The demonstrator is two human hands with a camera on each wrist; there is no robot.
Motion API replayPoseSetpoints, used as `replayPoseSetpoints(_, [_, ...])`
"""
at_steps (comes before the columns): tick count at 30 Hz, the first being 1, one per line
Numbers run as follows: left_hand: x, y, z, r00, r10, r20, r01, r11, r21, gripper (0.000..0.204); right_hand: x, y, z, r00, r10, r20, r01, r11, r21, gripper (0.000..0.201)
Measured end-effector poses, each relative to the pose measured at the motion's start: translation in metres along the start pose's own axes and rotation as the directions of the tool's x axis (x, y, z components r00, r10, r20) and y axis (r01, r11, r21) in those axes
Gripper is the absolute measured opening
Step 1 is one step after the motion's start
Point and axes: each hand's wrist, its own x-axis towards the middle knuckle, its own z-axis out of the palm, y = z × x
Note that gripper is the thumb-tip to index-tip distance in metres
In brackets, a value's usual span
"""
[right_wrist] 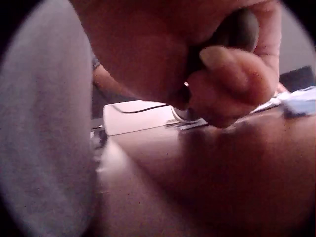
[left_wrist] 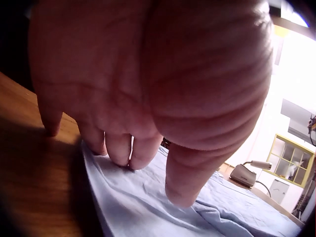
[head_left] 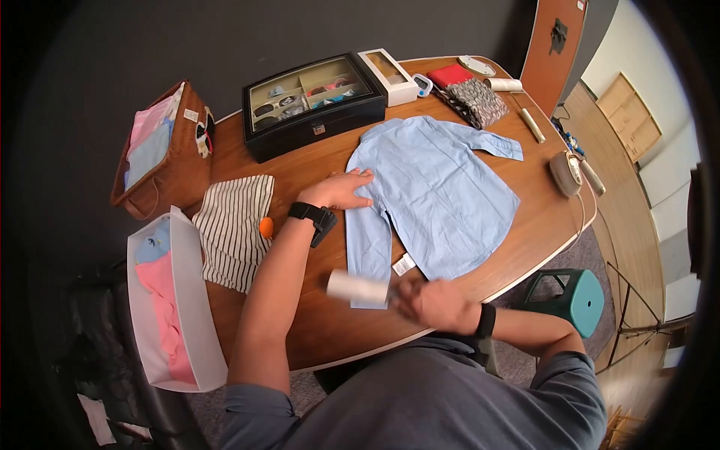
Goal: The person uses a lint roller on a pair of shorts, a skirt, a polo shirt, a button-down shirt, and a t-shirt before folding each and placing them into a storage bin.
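A light blue shirt (head_left: 442, 187) lies spread on the wooden table, one sleeve straight down toward the near edge. My left hand (head_left: 343, 190) rests on the shirt's left side near the shoulder, fingers spread; in the left wrist view the fingertips and thumb of that hand (left_wrist: 148, 98) touch the cloth (left_wrist: 133, 202). My right hand (head_left: 442, 306) grips the dark handle of a white lint roller (head_left: 358, 288), blurred, over the sleeve's lower end. In the right wrist view, the fingers (right_wrist: 232, 84) curl round the dark handle (right_wrist: 237, 34).
A striped cloth (head_left: 236, 229) with an orange object (head_left: 266, 228), a white bin (head_left: 199, 330) and a brown basket (head_left: 180, 150) are at left. Behind stand a black glasses case (head_left: 319, 127) and a white box (head_left: 397, 90). An iron (head_left: 565, 172) stands at right, beyond a green stool (head_left: 585, 300).
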Motion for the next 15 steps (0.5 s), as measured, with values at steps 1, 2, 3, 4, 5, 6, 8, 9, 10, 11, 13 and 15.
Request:
replayPoseSetpoints(1, [0.0, 0.001, 0.0, 1.0, 0.003, 0.003, -0.003, 1.0, 0.001, 0.075, -0.01, -0.01, 0.01, 0.995, -0.084, 0.055, 0.085, 0.996, -0.015, 0.036])
replayPoseSetpoints(2, [-0.001, 0.001, -0.001, 1.0, 0.006, -0.003, -0.006, 1.0, -0.008, 0.076, -0.016, -0.019, 0.011, 0.987, -0.146, 0.061, 0.142, 0.988, 0.052, 0.036])
replayPoseSetpoints(3, [-0.003, 0.002, 0.0, 1.0, 0.006, -0.007, -0.006, 1.0, -0.017, 0.078, -0.019, -0.022, 0.014, 0.976, -0.209, 0.057, 0.207, 0.978, 0.039, 0.036])
replayPoseSetpoints(4, [-0.004, 0.004, 0.001, 1.0, 0.003, -0.008, -0.003, 1.0, -0.017, 0.078, -0.019, -0.025, 0.011, 0.96, -0.274, 0.053, 0.273, 0.962, 0.026, 0.036])
replayPoseSetpoints(5, [-0.004, 0.006, 0.002, 1.0, -0.01, -0.013, 0.01, 1.0, 0.019, 0.079, -0.017, -0.024, 0.006, 0.959, -0.279, 0.052, 0.278, 0.96, 0.026, 0.036])
replayPoseSetpoints(6, [-0.007, 0.007, 0.003, 1.0, -0.023, -0.016, 0.024, 0.998, 0.054, 0.08, -0.013, -0.02, -0.002, 0.979, -0.204, -0.006, 0.204, 0.979, 0.019, 0.037])
replayPoseSetpoints(8, [-0.008, 0.005, 0.005, 1.0, -0.023, -0.014, 0.023, 0.999, 0.048, 0.081, 0.001, -0.006, -0.016, 0.99, -0.12, -0.067, 0.122, 0.992, 0.02, 0.039])
replayPoseSetpoints(9, [-0.007, 0.005, 0.005, 1.0, -0.015, -0.016, 0.016, 0.999, 0.041, 0.082, 0.009, 0.006, -0.021, 0.993, 0.024, -0.115, -0.025, 1.0, -0.008, 0.04])
replayPoseSetpoints(10, [-0.006, 0.005, 0.005, 1.0, -0.01, -0.016, 0.011, 0.999, 0.045, 0.082, 0.013, 0.015, -0.022, 0.972, 0.165, -0.166, -0.172, 0.985, -0.029, 0.041])
replayPoseSetpoints(11, [-0.005, 0.003, 0.005, 1.0, -0.014, -0.012, 0.015, 1.0, 0.025, 0.083, 0.012, 0.023, -0.014, 0.971, 0.167, -0.169, -0.174, 0.984, -0.031, 0.041])
replayPoseSetpoints(13, [-0.005, 0.002, 0.005, 1.0, -0.021, -0.01, 0.021, 1.0, 0.004, 0.083, 0.01, 0.035, 0.004, 0.963, 0.24, -0.124, -0.242, 0.97, -0.001, 0.038])
replayPoseSetpoints(15, [-0.007, 0.005, 0.004, 0.999, -0.036, -0.002, 0.036, 0.999, 0.022, 0.084, -0.004, 0.013, 0.005, 0.991, 0.126, -0.035, -0.125, 0.992, 0.01, 0.039])
